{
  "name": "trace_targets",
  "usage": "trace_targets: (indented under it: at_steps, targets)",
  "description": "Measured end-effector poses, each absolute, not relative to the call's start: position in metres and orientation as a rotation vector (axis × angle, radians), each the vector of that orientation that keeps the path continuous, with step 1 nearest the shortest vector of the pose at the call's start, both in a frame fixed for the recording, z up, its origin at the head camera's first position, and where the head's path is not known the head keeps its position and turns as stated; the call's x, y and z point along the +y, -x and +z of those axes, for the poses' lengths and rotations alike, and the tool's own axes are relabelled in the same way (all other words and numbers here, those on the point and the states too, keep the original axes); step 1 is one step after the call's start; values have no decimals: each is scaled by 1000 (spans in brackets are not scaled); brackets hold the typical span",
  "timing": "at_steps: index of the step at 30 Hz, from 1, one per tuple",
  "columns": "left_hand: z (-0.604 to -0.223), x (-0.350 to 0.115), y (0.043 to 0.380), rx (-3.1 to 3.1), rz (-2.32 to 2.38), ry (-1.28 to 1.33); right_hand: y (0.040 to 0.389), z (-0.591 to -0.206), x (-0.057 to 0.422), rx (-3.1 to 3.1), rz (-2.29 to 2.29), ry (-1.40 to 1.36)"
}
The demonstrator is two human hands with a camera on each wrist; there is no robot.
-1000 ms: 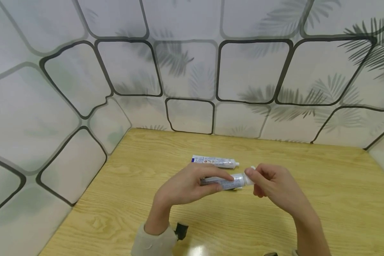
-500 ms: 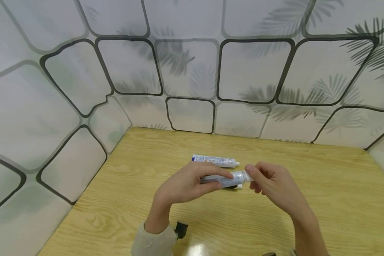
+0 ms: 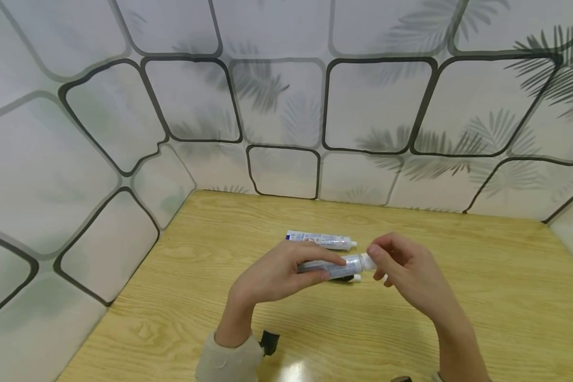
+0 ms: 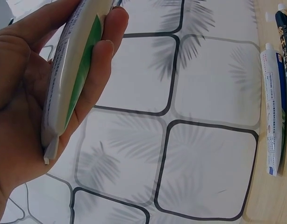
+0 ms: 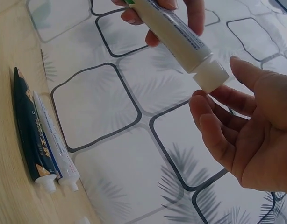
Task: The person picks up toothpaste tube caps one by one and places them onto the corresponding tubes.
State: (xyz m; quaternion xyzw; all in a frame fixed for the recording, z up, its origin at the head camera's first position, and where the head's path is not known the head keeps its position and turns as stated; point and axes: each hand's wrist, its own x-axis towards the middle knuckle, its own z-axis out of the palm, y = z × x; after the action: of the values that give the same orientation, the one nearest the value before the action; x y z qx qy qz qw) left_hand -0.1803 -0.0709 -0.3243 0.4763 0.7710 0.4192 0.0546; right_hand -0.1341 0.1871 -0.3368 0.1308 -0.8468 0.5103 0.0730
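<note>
In the head view my left hand (image 3: pixel 279 273) grips a white toothpaste tube (image 3: pixel 346 267) above the table, its capped end toward the right. A green panel shows on the held toothpaste tube (image 4: pixel 82 70) in the left wrist view. At the white cap (image 5: pixel 211 76) is my right hand (image 5: pixel 255 126); its bent fingers touch the cap from beneath, while the thumb stands slightly off it. From above, the right hand (image 3: pixel 406 270) has loosely bent fingers beside the cap. A narrow gap between cap and tube body shows in the right wrist view.
On the wooden table (image 3: pixel 186 297) lie a white and blue toothpaste tube (image 3: pixel 322 240) and a black toothpaste tube (image 5: pixel 31 130), partly hidden under the hands in the head view. A small white piece (image 5: pixel 82 220) lies near them. A patterned wall covering (image 3: pixel 286 116) bounds the table.
My right fingers have turned at the cap and loosened, the thumb lifting off it. The held tube has risen slightly, uncovering more of the black tube. The left hand's grip stays the same.
</note>
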Motion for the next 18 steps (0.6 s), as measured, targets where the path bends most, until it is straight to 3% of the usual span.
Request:
trace_targets:
  at_steps: [9, 18]
  targets:
    - [-325, -72, 181, 2310, 1295, -1450, 130, -336, 211, -2523, 1573, -726]
    - [-326, -71, 181, 2281, 1308, -1501, 129, -337, 209, -2506, 1555, -743]
